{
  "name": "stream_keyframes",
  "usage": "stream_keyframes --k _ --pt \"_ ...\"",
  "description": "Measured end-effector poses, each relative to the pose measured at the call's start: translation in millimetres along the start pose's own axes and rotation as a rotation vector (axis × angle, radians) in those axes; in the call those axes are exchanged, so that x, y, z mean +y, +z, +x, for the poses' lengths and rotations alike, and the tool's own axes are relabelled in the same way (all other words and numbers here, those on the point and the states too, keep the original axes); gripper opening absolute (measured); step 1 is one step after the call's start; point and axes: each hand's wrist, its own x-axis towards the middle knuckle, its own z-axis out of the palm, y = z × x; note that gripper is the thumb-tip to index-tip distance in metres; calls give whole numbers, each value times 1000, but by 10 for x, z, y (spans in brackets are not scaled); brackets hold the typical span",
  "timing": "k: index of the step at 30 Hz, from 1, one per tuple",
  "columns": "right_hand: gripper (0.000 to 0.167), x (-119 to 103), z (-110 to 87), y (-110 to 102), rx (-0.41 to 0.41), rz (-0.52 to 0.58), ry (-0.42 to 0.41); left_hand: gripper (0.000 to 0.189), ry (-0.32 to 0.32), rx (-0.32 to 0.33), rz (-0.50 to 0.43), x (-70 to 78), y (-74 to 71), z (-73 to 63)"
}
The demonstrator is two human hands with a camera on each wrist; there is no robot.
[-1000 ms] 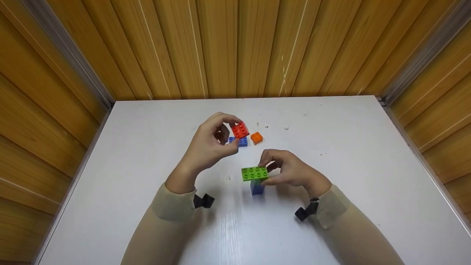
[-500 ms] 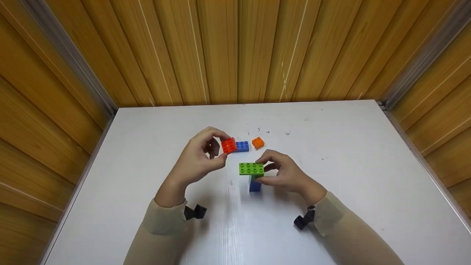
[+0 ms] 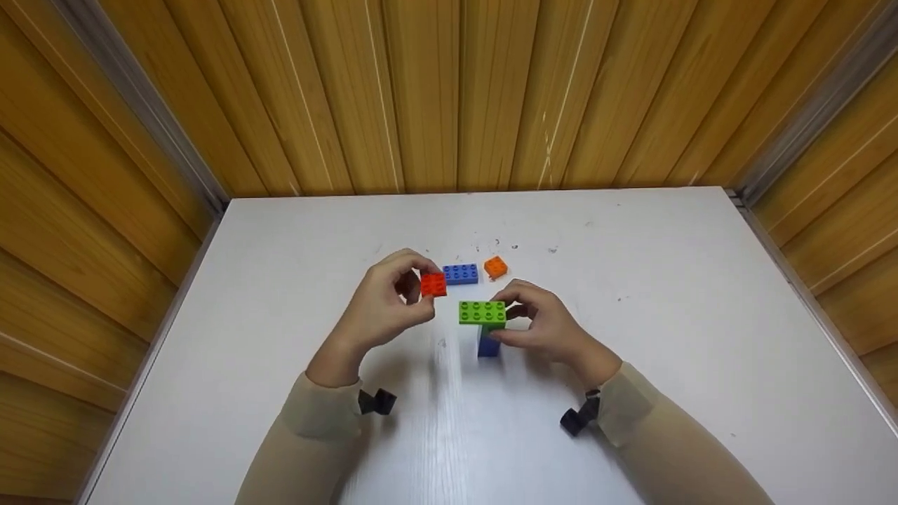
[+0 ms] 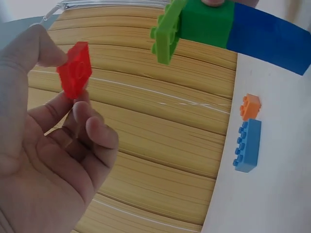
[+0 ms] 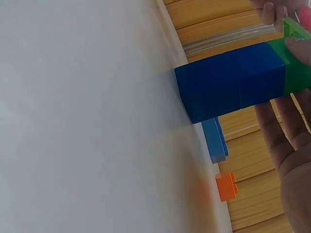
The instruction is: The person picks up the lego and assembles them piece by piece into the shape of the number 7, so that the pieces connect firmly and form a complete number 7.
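Observation:
Between thumb and fingertips my left hand (image 3: 387,301) pinches a small red brick (image 3: 433,285), held in the air left of the stack. In the left wrist view the red brick (image 4: 76,70) shows its hollow underside. My right hand (image 3: 551,324) grips the upper part of an upright stack. A light green plate-like brick (image 3: 481,313) tops this stack and juts out to the left. Below it come a darker green brick (image 4: 206,23) and dark blue bricks (image 5: 231,83). The stack's foot is at the white tabletop.
Behind the hands, a lighter blue brick (image 3: 460,274) with studs up lies on the white table (image 3: 295,245). To its right is a small orange brick (image 3: 495,267). Wood-look panels (image 3: 421,91) wall the table at the back and sides.
The left hand has drawn the red brick left and nearer, uncovering the blue brick behind it, and has tilted it. The right hand keeps its grip on the stack, which has barely shifted.

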Motion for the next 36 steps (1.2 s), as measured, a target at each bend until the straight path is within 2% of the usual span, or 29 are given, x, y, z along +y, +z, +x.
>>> stream_keyframes --k 2,4,9,13,16,20,28,36 --pt "42 6 0 8 0 1 -1 35 6 28 -2 -40 23 -18" --pt "41 11 -1 15 4 11 -5 33 8 27 -13 -84 48 -26" --pt "41 15 1 26 7 31 -16 31 -12 -73 -27 -179 80 -22" --pt "39 29 3 24 10 40 -25 35 -73 -153 -52 -239 81 -26" --pt "38 37 0 20 8 52 -35 36 -111 -179 -77 -282 85 -33" --pt "40 24 -1 20 5 63 -38 37 -119 -185 -121 -347 120 -38" --pt "39 36 -10 21 -1 62 -42 39 -135 -168 -319 -500 267 -56" --pt "38 43 -2 17 2 53 -46 38 -152 -155 -358 -561 328 -64"
